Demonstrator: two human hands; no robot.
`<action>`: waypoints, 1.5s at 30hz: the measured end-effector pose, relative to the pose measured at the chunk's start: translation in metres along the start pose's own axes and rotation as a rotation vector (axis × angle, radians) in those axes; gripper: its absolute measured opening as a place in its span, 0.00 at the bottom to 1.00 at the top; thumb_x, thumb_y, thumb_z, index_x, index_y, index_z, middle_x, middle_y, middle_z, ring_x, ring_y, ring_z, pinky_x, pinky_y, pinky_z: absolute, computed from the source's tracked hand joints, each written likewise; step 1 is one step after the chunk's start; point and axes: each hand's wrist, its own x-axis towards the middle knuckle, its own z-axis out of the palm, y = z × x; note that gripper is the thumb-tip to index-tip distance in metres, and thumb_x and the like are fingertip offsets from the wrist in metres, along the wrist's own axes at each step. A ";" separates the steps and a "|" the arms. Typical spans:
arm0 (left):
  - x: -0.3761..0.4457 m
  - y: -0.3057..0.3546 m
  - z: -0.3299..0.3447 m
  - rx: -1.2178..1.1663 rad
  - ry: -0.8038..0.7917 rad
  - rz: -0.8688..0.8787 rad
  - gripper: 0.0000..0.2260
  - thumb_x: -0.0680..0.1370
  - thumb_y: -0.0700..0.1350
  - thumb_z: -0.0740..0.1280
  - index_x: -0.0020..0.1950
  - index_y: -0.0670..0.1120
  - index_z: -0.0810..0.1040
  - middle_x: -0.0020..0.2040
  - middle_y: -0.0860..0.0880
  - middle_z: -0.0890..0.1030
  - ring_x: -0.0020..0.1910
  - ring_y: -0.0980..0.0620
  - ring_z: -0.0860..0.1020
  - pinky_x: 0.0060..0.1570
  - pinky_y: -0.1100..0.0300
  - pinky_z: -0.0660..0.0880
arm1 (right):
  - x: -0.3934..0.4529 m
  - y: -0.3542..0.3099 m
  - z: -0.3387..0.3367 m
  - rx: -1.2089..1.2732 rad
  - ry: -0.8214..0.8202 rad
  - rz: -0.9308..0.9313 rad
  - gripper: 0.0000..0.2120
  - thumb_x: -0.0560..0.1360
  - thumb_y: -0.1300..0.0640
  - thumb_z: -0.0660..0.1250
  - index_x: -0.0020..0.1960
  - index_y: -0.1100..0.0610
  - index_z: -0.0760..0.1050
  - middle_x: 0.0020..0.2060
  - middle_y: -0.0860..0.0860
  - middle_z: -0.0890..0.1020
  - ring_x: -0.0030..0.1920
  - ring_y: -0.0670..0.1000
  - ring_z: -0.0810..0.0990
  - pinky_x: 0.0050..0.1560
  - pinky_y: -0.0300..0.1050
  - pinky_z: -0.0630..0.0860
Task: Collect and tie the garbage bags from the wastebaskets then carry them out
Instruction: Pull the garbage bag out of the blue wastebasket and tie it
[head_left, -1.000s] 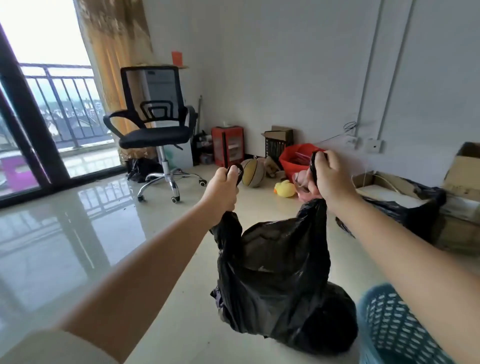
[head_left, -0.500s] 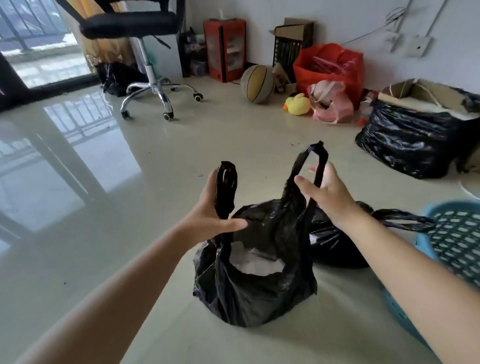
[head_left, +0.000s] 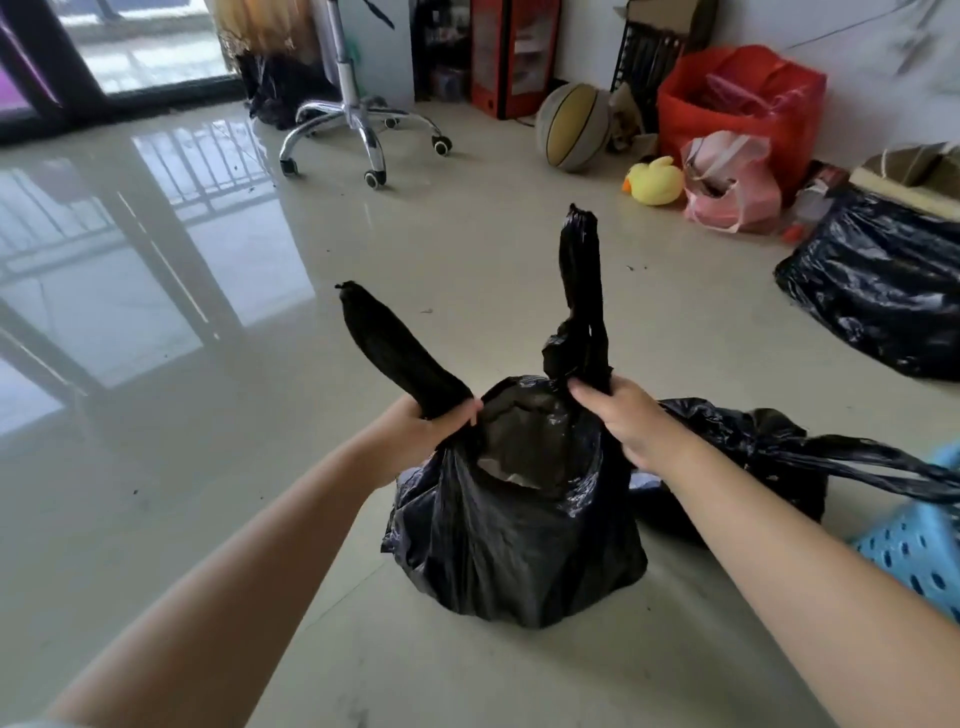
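— What is sitting on the floor, and what is in it?

— A black garbage bag (head_left: 519, 545) is standing on the tiled floor (head_left: 260, 415), its mouth gaping; something pale is showing inside, too dim to name. Just behind it, to its right, a second black bag (head_left: 737, 452) is lying against a blue perforated wastebasket (head_left: 914, 551).

— And the hands?

— The left hand (head_left: 421, 431) is gripping the base of the left handle (head_left: 395, 348), fingers curled round it. The right hand (head_left: 623, 415) is pinching the right handle (head_left: 582, 291) at its base; both handles are sticking up above the fingers.
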 end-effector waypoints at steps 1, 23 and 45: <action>0.001 0.000 0.002 -0.192 0.029 -0.039 0.15 0.81 0.43 0.56 0.38 0.44 0.77 0.42 0.52 0.80 0.48 0.57 0.77 0.54 0.66 0.73 | 0.003 0.000 0.002 0.101 0.053 0.010 0.11 0.80 0.60 0.56 0.59 0.62 0.72 0.40 0.48 0.77 0.51 0.52 0.75 0.45 0.36 0.73; -0.002 -0.003 0.065 -1.195 0.299 -0.013 0.16 0.83 0.45 0.49 0.37 0.48 0.68 0.19 0.52 0.74 0.25 0.54 0.81 0.45 0.53 0.76 | 0.002 0.028 -0.038 0.956 0.073 0.066 0.15 0.82 0.55 0.49 0.39 0.57 0.65 0.20 0.49 0.78 0.24 0.48 0.81 0.40 0.48 0.76; 0.016 -0.024 0.074 -0.351 -0.225 -0.482 0.10 0.72 0.33 0.60 0.34 0.43 0.65 0.30 0.47 0.66 0.27 0.53 0.64 0.30 0.65 0.64 | -0.020 0.037 -0.027 -0.465 -0.395 -0.072 0.16 0.81 0.58 0.54 0.35 0.56 0.70 0.21 0.49 0.67 0.25 0.45 0.65 0.34 0.39 0.63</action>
